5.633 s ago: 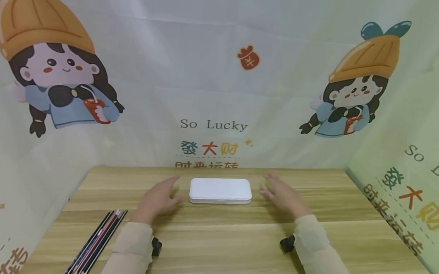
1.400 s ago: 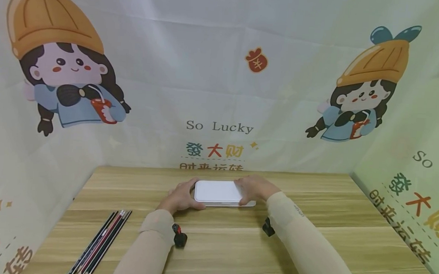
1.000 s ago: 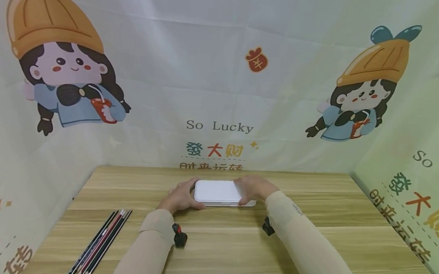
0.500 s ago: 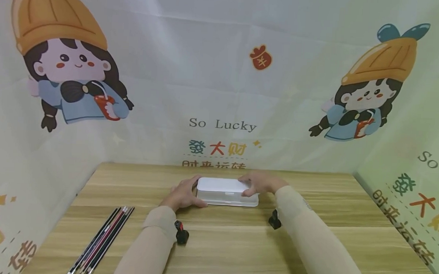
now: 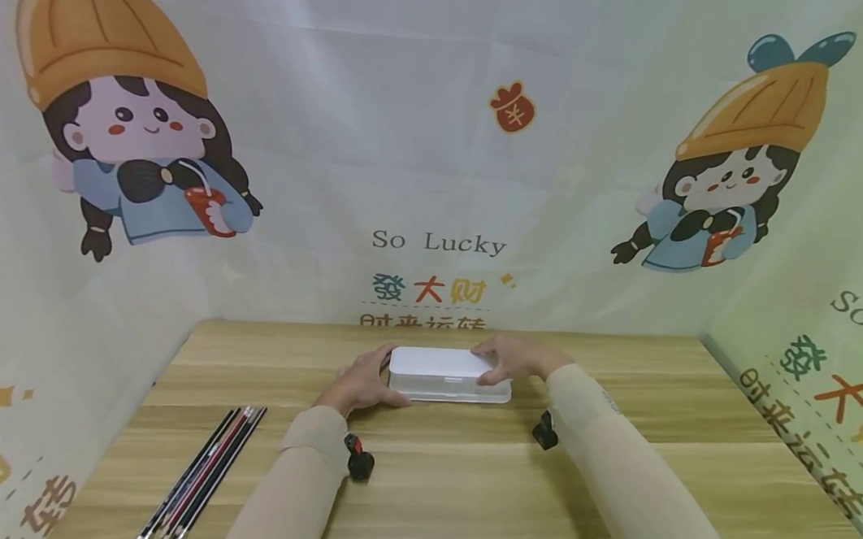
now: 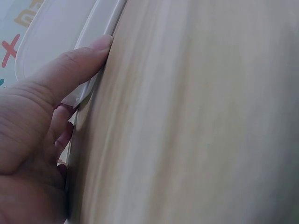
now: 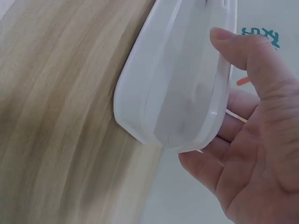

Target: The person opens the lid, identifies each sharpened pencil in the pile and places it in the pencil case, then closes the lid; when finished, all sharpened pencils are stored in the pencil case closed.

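A white pencil case [image 5: 414, 389] lies on the table, its lid [image 5: 434, 361] raised above the base. My left hand [image 5: 363, 381] grips the base at its left end; in the left wrist view the thumb [image 6: 70, 67] presses along the front edge and the other fingers are partly hidden behind the case. At the right end, my right hand [image 5: 518, 360] holds the lid, with thumb in front and fingers behind. The right wrist view shows the case's end [image 7: 187, 93] from the side, and the right thumb [image 7: 233, 49] on the lid's edge.
Several pencils [image 5: 204, 473] lie side by side on the wooden table [image 5: 450, 482], left of my left forearm. A printed cloth [image 5: 336, 134] hangs behind the table and along both sides. Black wrist cameras [image 5: 544, 430] sit on both sleeves.
Both hands have come in from beside the case and taken hold of it. The right hand has since lifted the lid, while the left stays at the left end. The pencils lie unmoved.
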The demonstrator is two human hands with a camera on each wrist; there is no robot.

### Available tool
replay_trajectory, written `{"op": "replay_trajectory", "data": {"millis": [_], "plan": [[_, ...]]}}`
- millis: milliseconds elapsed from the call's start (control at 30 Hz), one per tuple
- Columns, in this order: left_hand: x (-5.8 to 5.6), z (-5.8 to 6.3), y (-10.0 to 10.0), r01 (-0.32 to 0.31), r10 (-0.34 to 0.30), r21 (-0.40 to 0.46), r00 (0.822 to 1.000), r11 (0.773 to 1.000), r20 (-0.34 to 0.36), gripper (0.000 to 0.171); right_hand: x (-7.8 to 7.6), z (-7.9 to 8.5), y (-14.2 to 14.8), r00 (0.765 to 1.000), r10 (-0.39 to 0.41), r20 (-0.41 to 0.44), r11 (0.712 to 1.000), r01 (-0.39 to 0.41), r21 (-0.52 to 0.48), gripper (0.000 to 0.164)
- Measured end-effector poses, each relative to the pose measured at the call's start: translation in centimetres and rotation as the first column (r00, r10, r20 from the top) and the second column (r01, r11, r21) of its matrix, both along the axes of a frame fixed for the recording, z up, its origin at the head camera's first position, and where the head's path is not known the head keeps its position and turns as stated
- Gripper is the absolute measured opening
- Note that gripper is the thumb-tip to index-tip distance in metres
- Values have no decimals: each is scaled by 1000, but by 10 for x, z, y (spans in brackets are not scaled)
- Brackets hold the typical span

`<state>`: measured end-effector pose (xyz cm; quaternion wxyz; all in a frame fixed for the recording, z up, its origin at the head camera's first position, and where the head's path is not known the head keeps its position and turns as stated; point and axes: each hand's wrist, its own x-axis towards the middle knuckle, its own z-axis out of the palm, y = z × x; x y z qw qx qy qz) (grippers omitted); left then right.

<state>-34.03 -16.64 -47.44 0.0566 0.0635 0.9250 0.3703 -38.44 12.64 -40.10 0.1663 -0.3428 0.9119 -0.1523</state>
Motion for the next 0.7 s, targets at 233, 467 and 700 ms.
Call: {"op": "replay_trajectory", "data": {"millis": [233, 467, 700], "plan": [[0, 2, 0, 3, -3, 2, 1000, 1000, 16, 111, -3, 6, 14, 998, -21, 57, 997, 26, -71, 60], [1, 0, 2, 13, -13, 22, 1000, 1000, 1, 113, -5, 4, 29, 995, -92, 47, 978, 99, -185, 50], [-1, -1, 0, 20, -20, 16, 1000, 1000, -9, 104, -11, -3, 32, 975, -222, 29, 918, 219, -330, 50]]}}
